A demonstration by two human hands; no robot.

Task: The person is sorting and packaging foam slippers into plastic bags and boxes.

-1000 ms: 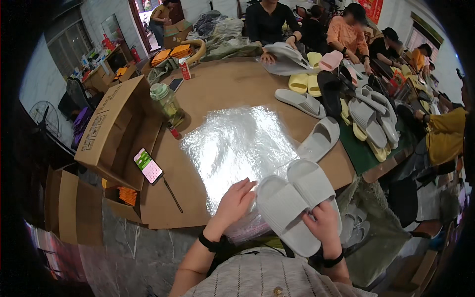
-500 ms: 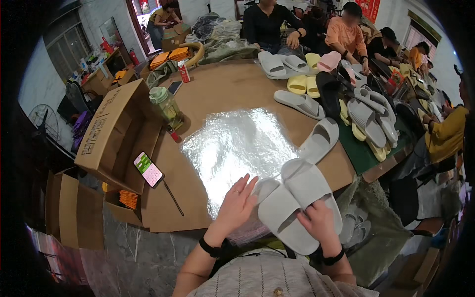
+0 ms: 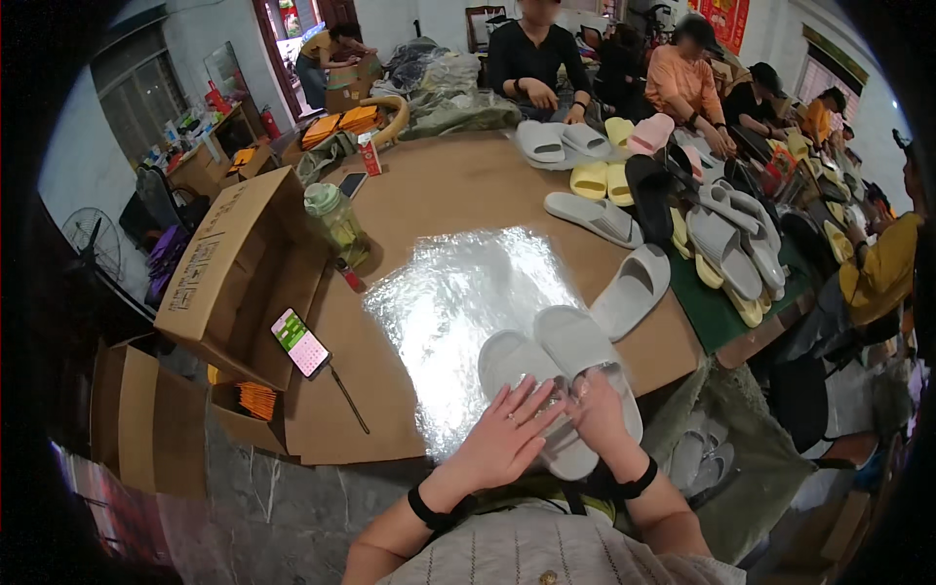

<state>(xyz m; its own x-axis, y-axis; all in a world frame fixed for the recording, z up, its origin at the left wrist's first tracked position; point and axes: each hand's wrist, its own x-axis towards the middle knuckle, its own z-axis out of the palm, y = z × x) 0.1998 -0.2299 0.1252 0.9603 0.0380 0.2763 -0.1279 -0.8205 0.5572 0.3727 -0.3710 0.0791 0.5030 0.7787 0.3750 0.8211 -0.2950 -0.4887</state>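
A pair of pale grey slippers [image 3: 573,341] lies in front of me, overlapping the near right part of a shiny clear plastic sheet [image 3: 468,283]. My left hand [image 3: 505,437] rests over the left slipper with its fingers spread, covering part of its strap. At the foot opening of the right slipper is my right hand [image 3: 600,417], its fingers bent together at the strap edge; the fingertips are slightly blurred. Just beyond, another grey slipper [image 3: 632,291] lies on the brown cardboard tabletop [image 3: 390,210].
Grey, yellow, pink and black slippers [image 3: 721,234] pile up at the right. An open carton [image 3: 244,263], a phone [image 3: 300,341] with a thin dark stick and a green-lidded bottle [image 3: 336,224] stand or lie on the left. Several people sit along the far right side.
The slipper pair has moved left and away from me, onto the sheet. My left hand has shifted right and down onto the left slipper; my right hand has moved slightly left with the pair.
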